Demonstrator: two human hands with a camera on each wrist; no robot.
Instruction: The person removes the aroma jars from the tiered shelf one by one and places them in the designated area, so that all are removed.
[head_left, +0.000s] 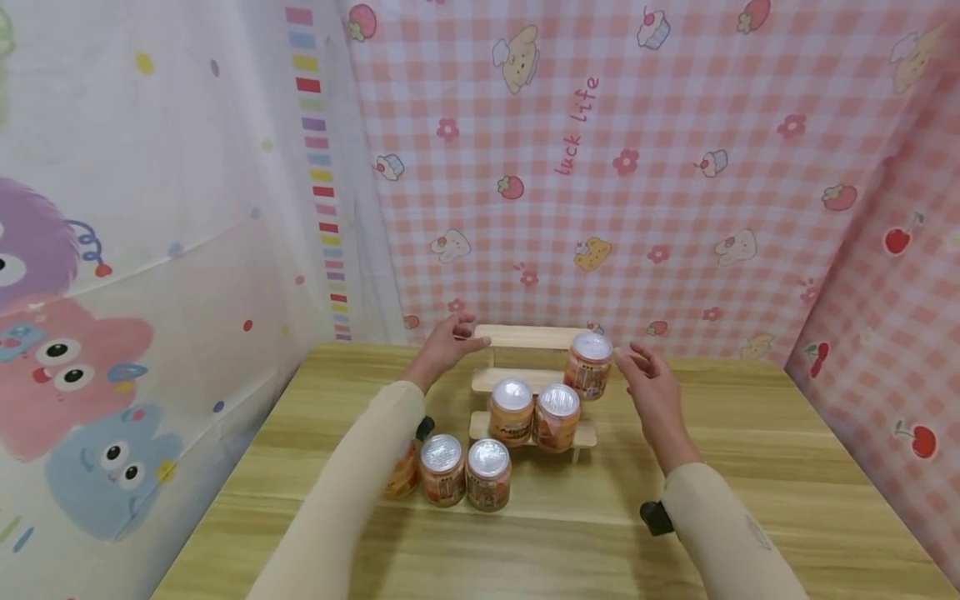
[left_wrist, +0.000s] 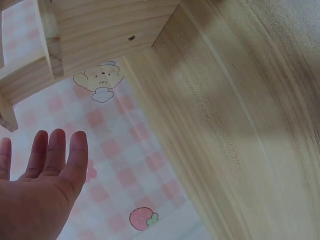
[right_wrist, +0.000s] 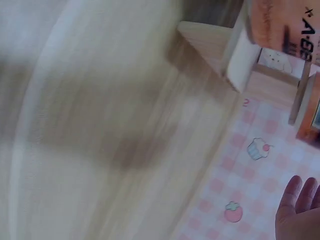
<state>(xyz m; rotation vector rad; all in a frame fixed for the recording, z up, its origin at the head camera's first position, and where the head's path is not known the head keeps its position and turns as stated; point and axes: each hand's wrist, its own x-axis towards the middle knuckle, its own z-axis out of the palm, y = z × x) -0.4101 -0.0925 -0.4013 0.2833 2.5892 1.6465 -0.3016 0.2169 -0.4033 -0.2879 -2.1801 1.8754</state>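
Pink checked cloth (head_left: 480, 208) hangs at the back, with little flowers, cakes and strawberries on it. White cloth (head_left: 187, 158) with funny fluffy faces hangs on the left, and red checked cloth (head_left: 877, 350) with cherries hangs on the right. Below them is a wooden bench (head_left: 735, 467). Near the middle of its back edge stands a small wooden rack (head_left: 525, 337), made like three steps.

Six cans with orange sides and shiny lids are out. One can (head_left: 588, 368) stands at the right end of the middle step. Two more cans (head_left: 557, 421) stand side by side on the bottom step, one near its middle and one nearer its right end. Three other cans (head_left: 489, 479) stand in a row on the bench, in front of the rack and toward the left edge; a sleeve (head_left: 378, 442) hides part of the last one.

Each can looks hard and smooth, so it may slip a bit, and it is likely heavy if full. Round the sides, just under the lid, seems the best place to hold it.

Both hands are loose and grip nothing. The left hand (head_left: 448, 343) is by the left end of the top step, fingers stretched out. The right hand (head_left: 651, 379) is just beside the middle-step can, fingers a little bent; whether its thumb touches is hard to tell.
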